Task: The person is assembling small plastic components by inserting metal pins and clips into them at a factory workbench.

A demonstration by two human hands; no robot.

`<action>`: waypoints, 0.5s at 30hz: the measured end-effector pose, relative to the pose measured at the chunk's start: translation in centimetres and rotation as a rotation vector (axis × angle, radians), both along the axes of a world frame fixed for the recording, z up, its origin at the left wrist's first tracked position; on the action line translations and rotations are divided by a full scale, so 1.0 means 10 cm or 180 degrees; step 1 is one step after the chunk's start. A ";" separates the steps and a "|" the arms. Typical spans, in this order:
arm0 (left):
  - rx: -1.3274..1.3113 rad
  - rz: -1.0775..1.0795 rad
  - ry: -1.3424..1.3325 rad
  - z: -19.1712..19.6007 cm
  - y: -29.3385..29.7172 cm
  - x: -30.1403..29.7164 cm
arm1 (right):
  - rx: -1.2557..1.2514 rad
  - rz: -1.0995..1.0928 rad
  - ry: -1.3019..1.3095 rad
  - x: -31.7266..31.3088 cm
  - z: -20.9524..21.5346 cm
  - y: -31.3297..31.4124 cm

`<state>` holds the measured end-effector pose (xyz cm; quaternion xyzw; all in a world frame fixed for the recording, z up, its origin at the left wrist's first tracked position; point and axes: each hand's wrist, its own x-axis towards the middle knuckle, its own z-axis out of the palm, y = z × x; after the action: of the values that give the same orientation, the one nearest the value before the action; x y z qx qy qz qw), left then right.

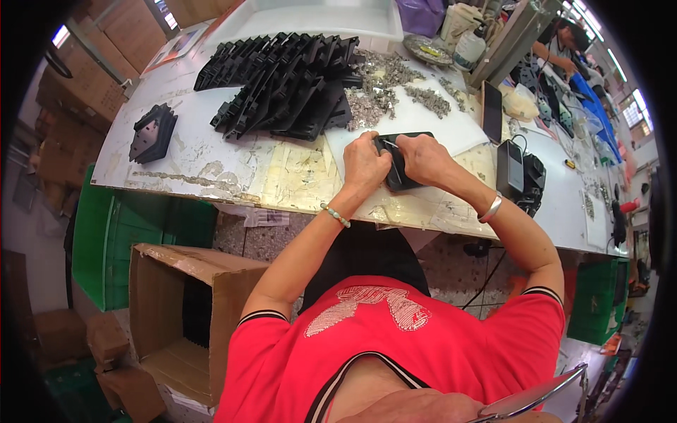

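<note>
A flat black plastic part (400, 178) lies at the table's front edge, partly on a white sheet. My left hand (365, 166) is closed at its left side, the fingertips pressed on its far left corner. Over the part's far right area is my right hand (425, 161), its fingers curled in. A thin pale sliver shows between the two hands; what it is cannot be made out. Beyond them lie heaps of small metal pieces (384, 77). A large stack of similar black plastic parts (282, 92) stands to the far left.
A small black stack (153, 134) sits at the table's left. To the right are a phone (491, 111) and a black device with a screen (510, 169). A white tray (310, 20) stands behind. Below are a cardboard box (173, 264) and green crates (106, 240). A co-worker sits far right.
</note>
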<state>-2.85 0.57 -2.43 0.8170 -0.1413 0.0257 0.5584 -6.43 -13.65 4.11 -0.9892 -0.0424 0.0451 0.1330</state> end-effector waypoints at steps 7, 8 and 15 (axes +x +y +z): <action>0.0039 -0.0031 0.0126 0.04 0.02 0.00 | 0.0017 -0.0005 0.0103 0.09 -0.03 0.05; 0.0062 -0.0030 0.0079 0.04 0.02 0.00 | 0.0021 -0.0003 0.0114 0.09 -0.02 0.05; 0.0116 0.0019 -0.0069 -0.01 0.00 0.01 | 0.0195 -0.0018 0.0020 0.15 -0.18 0.00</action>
<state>-2.78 0.57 -2.51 0.8271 -0.1454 0.0337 0.5418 -4.91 -13.65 2.27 -0.9846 -0.0406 0.0465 0.1634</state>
